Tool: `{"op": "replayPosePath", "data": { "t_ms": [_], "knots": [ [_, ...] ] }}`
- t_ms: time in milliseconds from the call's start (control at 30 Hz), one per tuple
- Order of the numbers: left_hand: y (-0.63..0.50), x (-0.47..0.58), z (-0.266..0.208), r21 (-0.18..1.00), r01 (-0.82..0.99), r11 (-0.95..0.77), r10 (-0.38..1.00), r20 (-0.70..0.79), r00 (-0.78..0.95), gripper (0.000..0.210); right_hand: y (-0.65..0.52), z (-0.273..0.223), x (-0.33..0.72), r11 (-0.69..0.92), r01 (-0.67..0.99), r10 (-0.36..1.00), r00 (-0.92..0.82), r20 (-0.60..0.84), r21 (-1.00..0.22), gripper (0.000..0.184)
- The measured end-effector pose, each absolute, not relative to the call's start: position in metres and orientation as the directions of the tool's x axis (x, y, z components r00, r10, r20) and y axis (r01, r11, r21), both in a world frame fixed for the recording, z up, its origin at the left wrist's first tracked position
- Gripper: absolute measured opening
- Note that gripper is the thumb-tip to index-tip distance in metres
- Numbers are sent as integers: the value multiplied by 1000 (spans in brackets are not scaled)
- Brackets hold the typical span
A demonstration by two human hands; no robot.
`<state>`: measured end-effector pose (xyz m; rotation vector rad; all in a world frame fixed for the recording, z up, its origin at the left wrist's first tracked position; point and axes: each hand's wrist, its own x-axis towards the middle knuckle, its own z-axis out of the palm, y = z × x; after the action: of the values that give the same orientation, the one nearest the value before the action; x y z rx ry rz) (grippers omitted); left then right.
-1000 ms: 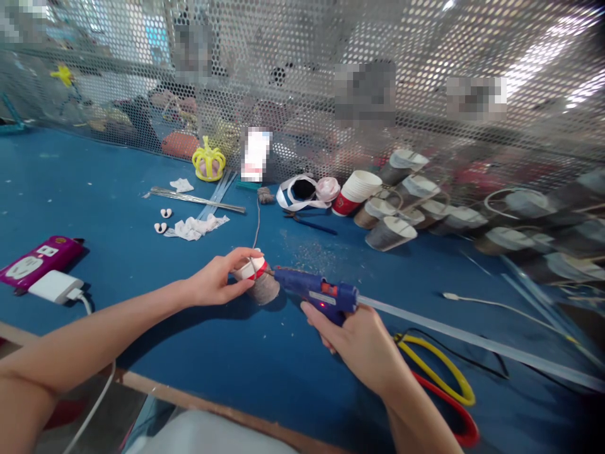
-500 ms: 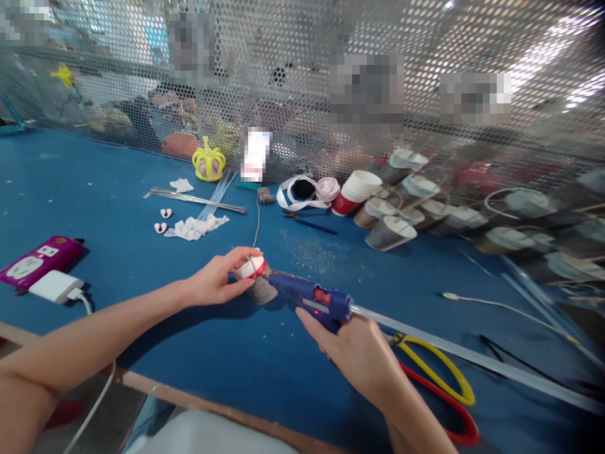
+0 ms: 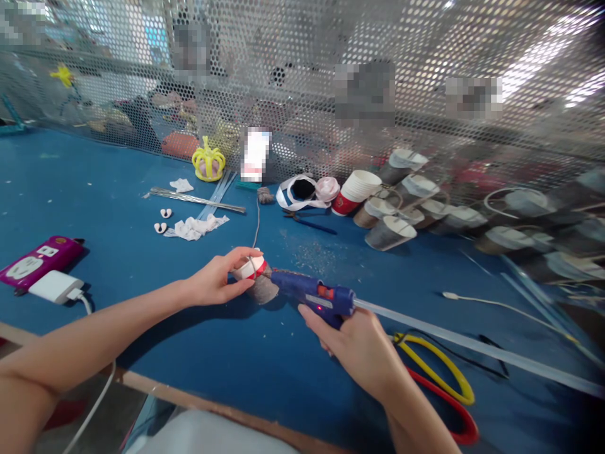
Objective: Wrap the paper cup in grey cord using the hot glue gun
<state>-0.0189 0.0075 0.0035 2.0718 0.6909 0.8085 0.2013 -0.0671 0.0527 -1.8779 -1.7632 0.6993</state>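
Observation:
My left hand [image 3: 227, 277] grips a small paper cup [image 3: 263, 291] that lies tilted on the blue table, its lower part wrapped in grey yarn and a red and white band showing. A strand of grey yarn [image 3: 258, 221] runs from the cup back to a small grey ball [image 3: 265, 195]. Wrapped round the handle of a blue hot glue gun [image 3: 307, 292] is my right hand [image 3: 352, 343]. The gun's nozzle is at the cup's side, close to the left fingertips; whether it touches I cannot tell. A long clear glue stick [image 3: 439, 334] sticks out of its rear, and a small red light glows.
Yellow and red handled scissors [image 3: 435, 366] lie by my right forearm. A purple power strip [image 3: 40, 261] with a white plug is at the left. Farther back are pliers [image 3: 309, 222], stacked paper cups [image 3: 357, 189], several yarn-wrapped cups [image 3: 391, 233] and a yellow crown [image 3: 208, 162] before a perforated screen.
The glue gun and my right hand have shifted slightly to the right, and the rear glue stick has swung a little. My left hand and the cup have stayed in place.

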Motion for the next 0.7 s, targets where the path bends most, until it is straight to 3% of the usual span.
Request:
{"op": "replayPosePath", "data": {
  "t_ms": [233, 700],
  "knots": [
    [8, -18, 2, 816, 170, -552, 684, 327, 652, 42, -64, 59, 200, -227, 694, 973, 130, -191, -683, 31],
    [7, -18, 2, 817, 204, -539, 703, 302, 644, 42, -58, 53, 201, -177, 707, 984, 115, -136, -684, 34]
  ]
}}
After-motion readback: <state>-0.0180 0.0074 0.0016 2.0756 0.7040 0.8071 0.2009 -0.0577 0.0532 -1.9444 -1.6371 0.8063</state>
